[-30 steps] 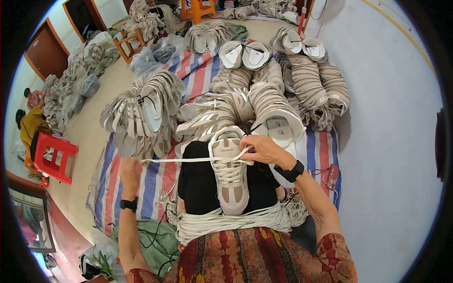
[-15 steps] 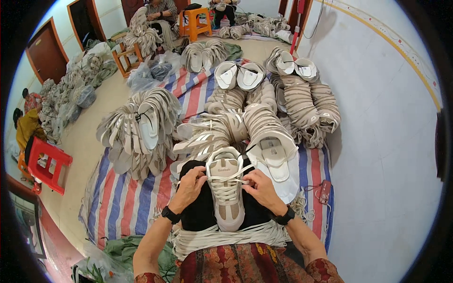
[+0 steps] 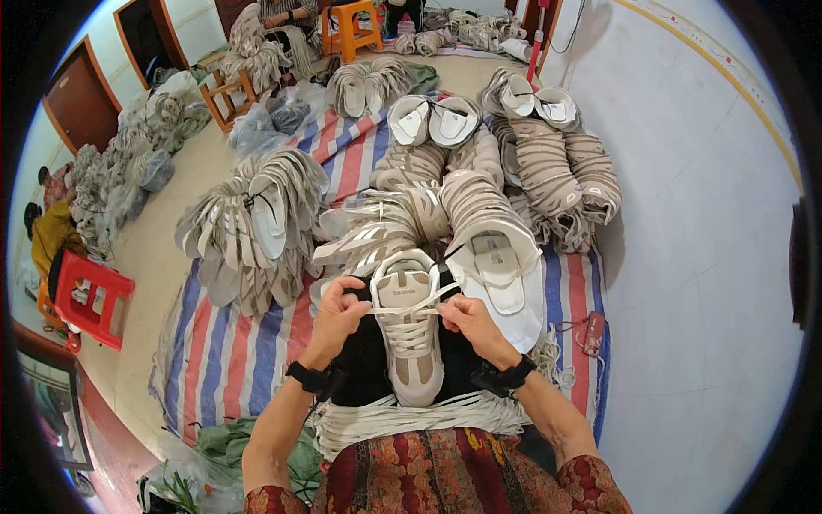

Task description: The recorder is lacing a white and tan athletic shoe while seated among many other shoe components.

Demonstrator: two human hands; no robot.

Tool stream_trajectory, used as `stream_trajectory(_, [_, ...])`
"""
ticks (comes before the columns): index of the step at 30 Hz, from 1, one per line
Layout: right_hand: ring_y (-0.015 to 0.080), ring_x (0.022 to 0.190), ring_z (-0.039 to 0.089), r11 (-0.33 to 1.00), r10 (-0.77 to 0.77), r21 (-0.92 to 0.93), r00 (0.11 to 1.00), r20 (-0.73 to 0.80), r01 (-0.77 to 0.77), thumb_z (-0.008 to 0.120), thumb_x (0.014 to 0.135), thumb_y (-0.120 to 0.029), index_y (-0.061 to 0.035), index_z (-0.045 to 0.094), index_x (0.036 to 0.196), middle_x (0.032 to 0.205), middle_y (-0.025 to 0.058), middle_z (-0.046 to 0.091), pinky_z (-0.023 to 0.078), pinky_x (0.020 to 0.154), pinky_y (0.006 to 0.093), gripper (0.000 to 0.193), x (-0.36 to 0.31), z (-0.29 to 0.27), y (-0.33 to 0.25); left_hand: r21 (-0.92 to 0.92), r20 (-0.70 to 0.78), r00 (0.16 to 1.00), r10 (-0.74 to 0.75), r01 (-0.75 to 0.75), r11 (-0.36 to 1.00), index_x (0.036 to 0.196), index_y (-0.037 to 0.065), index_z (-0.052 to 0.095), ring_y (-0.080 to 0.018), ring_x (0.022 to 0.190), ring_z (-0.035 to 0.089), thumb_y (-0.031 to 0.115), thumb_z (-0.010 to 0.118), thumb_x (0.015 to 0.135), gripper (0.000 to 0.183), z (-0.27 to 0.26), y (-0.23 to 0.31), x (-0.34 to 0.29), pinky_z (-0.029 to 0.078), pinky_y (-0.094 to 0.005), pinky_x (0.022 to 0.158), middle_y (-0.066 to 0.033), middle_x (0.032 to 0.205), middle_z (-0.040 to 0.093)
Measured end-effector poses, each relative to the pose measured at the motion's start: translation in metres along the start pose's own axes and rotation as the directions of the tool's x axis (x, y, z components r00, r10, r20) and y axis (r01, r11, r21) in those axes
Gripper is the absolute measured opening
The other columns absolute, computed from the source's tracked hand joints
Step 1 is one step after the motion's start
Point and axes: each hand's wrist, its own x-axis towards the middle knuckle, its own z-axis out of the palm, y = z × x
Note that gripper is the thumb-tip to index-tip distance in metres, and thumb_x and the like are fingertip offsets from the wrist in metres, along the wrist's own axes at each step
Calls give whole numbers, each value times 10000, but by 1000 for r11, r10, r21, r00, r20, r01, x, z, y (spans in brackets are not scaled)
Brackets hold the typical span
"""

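A beige and white shoe upper lies on my dark-clad lap, toe toward me and its tongue facing up. White laces zigzag down its front. At the left edge of the tongue, my left hand is closed, pinching a shoelace that runs across the shoe. My right hand is closed on the other side, gripping a shoelace beside the top eyelets. The lace spans fairly straight between both hands. A bundle of loose white laces lies across my lap, close to my waist.
Rows of nested shoe uppers stand just ahead, with another pile to the left. They rest on a striped tarp. A red stool stands left, an orange stool far off. People sit at the back and left; a wall bounds the right.
My left hand has turned and risen slightly, drawing the lace straighter across the tongue. My right hand has moved slightly up. The view has shifted a little.
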Motion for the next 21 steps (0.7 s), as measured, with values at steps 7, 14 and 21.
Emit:
stream_trajectory(7, [169, 767, 518, 802, -403, -489, 915, -16, 344, 624, 774, -141, -20, 591, 900, 891, 69, 523, 421, 645, 277, 178, -10, 3, -16, -336, -288, 957, 24, -124, 934, 1015, 66, 460, -26, 425, 337, 22, 560, 798, 243, -80, 7, -8, 284, -195, 377, 53, 581, 405])
stream_trajectory(14, [275, 863, 466, 220, -742, -791, 625, 245, 571, 665, 653, -66, -60, 570, 992, 942, 89, 491, 413, 729, 357, 352, 1, 21, -40, 624, -106, 949, 297, -169, 763, 1071, 20, 493, -207, 787, 568, 75, 644, 748, 360, -77, -45, -8, 453, -294, 709, -100, 850, 581])
stream_trajectory(21, [258, 907, 462, -6, -681, -866, 632, 369, 499, 659, 661, -83, -63, 553, 957, 970, 83, 476, 383, 758, 367, 315, 9, 24, -41, 655, 180, 903, 391, -406, 637, 786, 19, 598, -269, 759, 508, 176, 561, 817, 165, -14, -22, 1, 383, -359, 710, -109, 764, 567])
